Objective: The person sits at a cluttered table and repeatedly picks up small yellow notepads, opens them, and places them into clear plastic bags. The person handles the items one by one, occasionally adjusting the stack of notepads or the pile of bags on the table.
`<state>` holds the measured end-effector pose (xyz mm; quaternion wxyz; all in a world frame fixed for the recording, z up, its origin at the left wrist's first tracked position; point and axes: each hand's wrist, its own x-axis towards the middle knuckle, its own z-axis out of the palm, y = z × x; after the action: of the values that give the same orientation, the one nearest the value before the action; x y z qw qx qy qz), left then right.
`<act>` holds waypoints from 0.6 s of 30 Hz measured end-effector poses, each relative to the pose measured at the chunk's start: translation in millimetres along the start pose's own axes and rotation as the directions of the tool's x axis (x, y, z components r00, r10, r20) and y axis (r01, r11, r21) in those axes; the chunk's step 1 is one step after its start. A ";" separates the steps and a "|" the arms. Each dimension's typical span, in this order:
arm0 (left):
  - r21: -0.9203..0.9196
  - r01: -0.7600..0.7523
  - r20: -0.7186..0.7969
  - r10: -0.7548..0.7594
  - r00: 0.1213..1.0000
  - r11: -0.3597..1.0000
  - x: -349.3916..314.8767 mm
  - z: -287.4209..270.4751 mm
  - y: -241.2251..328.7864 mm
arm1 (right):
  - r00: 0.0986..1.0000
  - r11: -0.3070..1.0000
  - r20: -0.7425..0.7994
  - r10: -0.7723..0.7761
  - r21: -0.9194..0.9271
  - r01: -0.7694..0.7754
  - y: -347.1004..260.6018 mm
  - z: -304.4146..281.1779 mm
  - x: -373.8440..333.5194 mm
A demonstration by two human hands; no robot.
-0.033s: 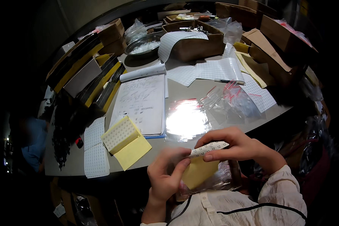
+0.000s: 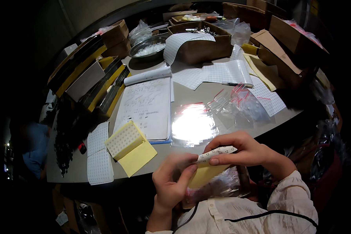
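Observation:
Between my two hands is a sticker sheet (image 2: 211, 156) with a white printed strip on top and yellow backing (image 2: 206, 175) hanging below it. My left hand (image 2: 173, 176) pinches its left end between thumb and fingers. At the other end, my right hand (image 2: 238, 150) grips the strip, thumb in front and fingers curled behind. Directly beneath the sheet, clear plastic bags (image 2: 227, 183) lie in a box against my lap, partly hidden. On the table just beyond my hands rests a shiny stack of clear zip bags (image 2: 194, 124) with red seal lines.
To the left are a folded yellow sticker sheet (image 2: 132, 146), white label sheets (image 2: 99, 156) and an open notepad (image 2: 146, 105). More small bags (image 2: 247, 103) lie at right. Behind stand a bowl of clear pieces (image 2: 148, 47) and cardboard boxes (image 2: 206, 48). A person in blue (image 2: 36, 146) is far left.
The yellow backing has tilted, and its lower edge sits higher, showing more of the bags beneath. My right hand has shifted very slightly; my left hand stays in place.

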<state>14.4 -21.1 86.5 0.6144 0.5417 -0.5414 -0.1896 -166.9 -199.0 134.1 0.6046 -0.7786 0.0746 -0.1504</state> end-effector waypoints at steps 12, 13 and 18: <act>-0.394 0.213 -0.169 -0.299 0.939 0.894 2.2 11.6 10.7 | 0.974 0.982 -0.128 -0.186 -0.039 0.183 16.5 14.9 -2.9; -0.350 0.226 -0.167 -0.298 0.940 0.909 1.8 10.1 11.0 | 0.977 0.983 -0.110 -0.184 -0.023 0.182 17.8 10.6 -1.6; -0.206 0.240 -0.189 -0.279 0.942 0.949 1.2 11.1 12.1 | 0.991 0.985 -0.070 -0.113 -0.140 0.103 17.7 0.0 -2.0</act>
<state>0.9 -23.1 95.7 0.6854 0.5680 -0.3758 -0.2577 -167.6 -202.9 116.8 0.5377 -0.8145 0.0658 -0.2077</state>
